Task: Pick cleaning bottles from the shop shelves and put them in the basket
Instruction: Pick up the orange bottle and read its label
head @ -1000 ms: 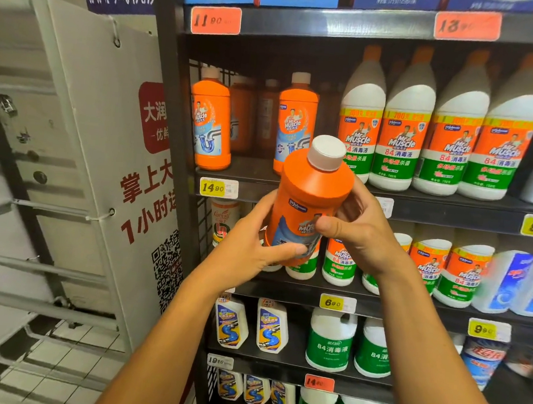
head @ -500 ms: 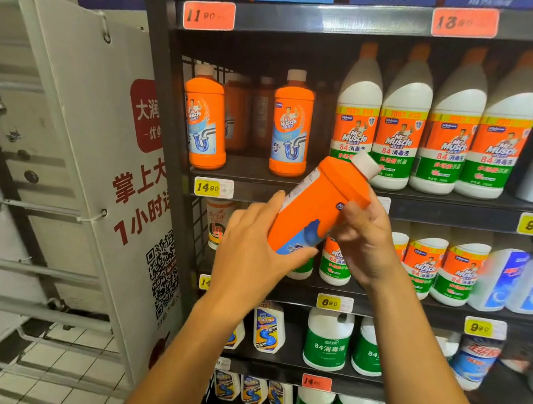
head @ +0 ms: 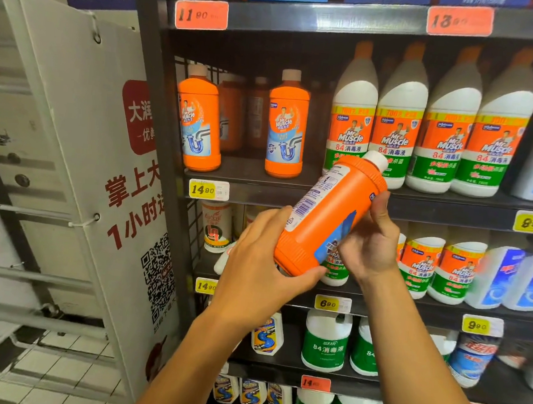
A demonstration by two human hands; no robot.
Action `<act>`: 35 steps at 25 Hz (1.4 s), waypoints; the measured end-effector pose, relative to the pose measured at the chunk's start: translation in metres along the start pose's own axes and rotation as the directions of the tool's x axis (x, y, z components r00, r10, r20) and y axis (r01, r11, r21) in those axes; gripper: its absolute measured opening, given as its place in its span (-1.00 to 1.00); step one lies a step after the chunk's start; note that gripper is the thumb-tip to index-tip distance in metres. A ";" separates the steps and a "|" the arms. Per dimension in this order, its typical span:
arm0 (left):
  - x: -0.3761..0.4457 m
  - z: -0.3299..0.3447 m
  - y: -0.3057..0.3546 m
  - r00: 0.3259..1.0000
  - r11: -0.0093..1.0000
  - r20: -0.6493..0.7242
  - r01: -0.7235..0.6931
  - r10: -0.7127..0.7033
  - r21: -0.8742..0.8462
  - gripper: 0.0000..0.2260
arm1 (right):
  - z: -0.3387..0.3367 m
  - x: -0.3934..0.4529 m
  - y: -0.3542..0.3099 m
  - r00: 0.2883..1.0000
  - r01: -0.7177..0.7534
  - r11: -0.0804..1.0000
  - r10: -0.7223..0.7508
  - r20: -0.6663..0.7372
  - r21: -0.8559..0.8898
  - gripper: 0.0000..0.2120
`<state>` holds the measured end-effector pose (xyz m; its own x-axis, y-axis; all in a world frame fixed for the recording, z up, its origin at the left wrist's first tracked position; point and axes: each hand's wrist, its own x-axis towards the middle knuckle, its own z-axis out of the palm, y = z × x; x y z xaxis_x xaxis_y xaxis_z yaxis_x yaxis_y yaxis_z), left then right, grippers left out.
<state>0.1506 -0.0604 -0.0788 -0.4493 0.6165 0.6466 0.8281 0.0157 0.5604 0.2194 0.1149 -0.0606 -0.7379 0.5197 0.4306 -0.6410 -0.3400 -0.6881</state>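
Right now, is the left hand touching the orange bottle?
Touching. The head view shows the left hand cupping the base of the tilted orange bottle, thumb pressed under its bottom edge with no gap; the right hand grips its side.

Head view, close, facing shelves (head: 339,201), angled slightly down.

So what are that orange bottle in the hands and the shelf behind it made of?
Orange bottle: looks like opaque moulded plastic, smooth satin sheen, ridged bands, glossy printed label, white cap. Shelf: probably dark painted metal, judging by its thin straight edge and dull shine.
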 end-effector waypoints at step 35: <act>-0.036 0.057 -0.048 0.729 -0.304 0.664 0.602 -0.170 -0.739 -0.05 | 0.008 -0.064 0.018 0.989 -0.074 0.826 -0.012 -0.149 -0.558 -0.60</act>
<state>0.1465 -0.0390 -0.1582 -0.2454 0.9689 0.0324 -0.7696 -0.2151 0.6013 0.2537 0.0692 -0.0958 -0.6905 0.6345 0.3472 -0.3573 0.1181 -0.9265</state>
